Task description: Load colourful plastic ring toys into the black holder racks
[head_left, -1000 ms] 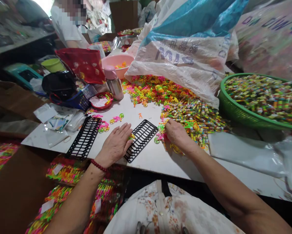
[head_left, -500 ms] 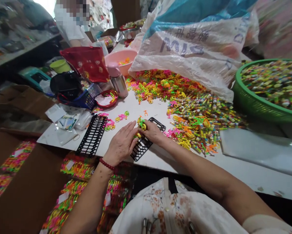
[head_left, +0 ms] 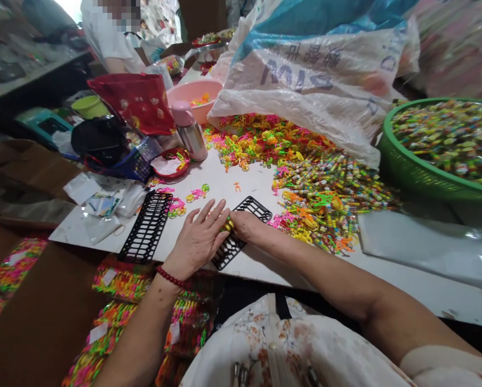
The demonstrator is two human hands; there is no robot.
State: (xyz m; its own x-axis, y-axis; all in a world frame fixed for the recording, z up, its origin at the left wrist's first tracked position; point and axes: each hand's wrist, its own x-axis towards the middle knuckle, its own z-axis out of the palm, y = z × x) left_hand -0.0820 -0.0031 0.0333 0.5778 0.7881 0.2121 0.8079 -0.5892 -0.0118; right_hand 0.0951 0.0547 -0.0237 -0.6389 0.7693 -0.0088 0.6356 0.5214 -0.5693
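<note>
My left hand [head_left: 198, 236], a red bead bracelet at its wrist, lies over the left part of a black slotted rack [head_left: 250, 208] with its fingers spread. Against its fingertips is my right hand [head_left: 245, 224], closed around a small yellow-green piece [head_left: 228, 223] that is mostly hidden. Both hands cover the middle of the rack. A second black rack [head_left: 146, 226] lies to the left, beside small pink and yellow plastic pieces [head_left: 177, 207]. Right of the hands spreads a pile of colourful plastic pieces and wrapped sticks [head_left: 329, 188].
A green basket [head_left: 438, 166] of wrapped sticks stands at the right, near a large plastic sack [head_left: 297, 102]. Behind the hands are a thermos [head_left: 192, 134], a red dish [head_left: 186, 171] and a pink basin [head_left: 208, 110]. A person [head_left: 107, 37] is at the back left.
The green and yellow piece at my right fingertips has gone down between the hands and is now mostly hidden. My left fingers are more spread. The view has shifted slightly.
</note>
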